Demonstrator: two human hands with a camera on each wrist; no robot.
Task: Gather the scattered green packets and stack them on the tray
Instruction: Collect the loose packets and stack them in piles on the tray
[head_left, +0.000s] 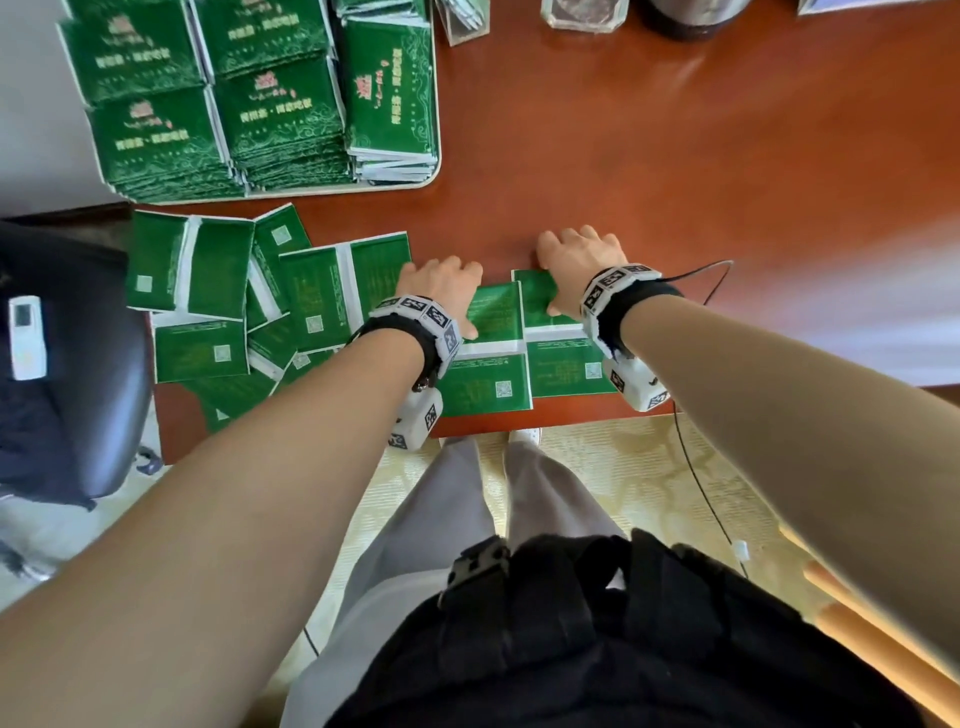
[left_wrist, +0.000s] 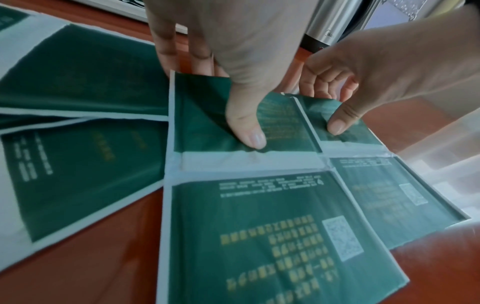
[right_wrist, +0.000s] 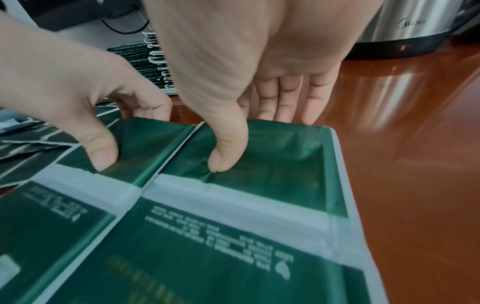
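Two packet sheets (head_left: 524, 343) lie side by side at the desk (head_left: 675, 156) edge closest to the person, each a pair of green pouches joined by a white seam band, printed side with a QR square facing up. Left hand (head_left: 441, 283) pinches the far pouch of the left sheet: thumb on top, fingers curled past the far edge (wrist view shows the film puckering under the thumb). Right hand (head_left: 579, 260) does the same on the right sheet, thumb pressed into the green panel, fingers lying straight beyond its far edge.

Handling judgement: thin, flat, light film, soft enough to crease, glossy and probably slick against the polished desk. Best hold looks like the far edge or the white seam, where the sheet is stiffer and would fold.

Left of these two sheets, a loose overlapping scatter of packets (head_left: 249, 301) rests on the desk. Beyond that scatter sits the tray (head_left: 435, 171), already carrying several tall stacks of packets (head_left: 270, 98) face up.

Writing: gold and white characters on the pouches, too blurred to read. Behind the sheets, a steel appliance (right_wrist: 405, 28) bears the word "Midea". Left of the desk, a dark chair (head_left: 78, 364) holds a white remote (head_left: 26, 338).
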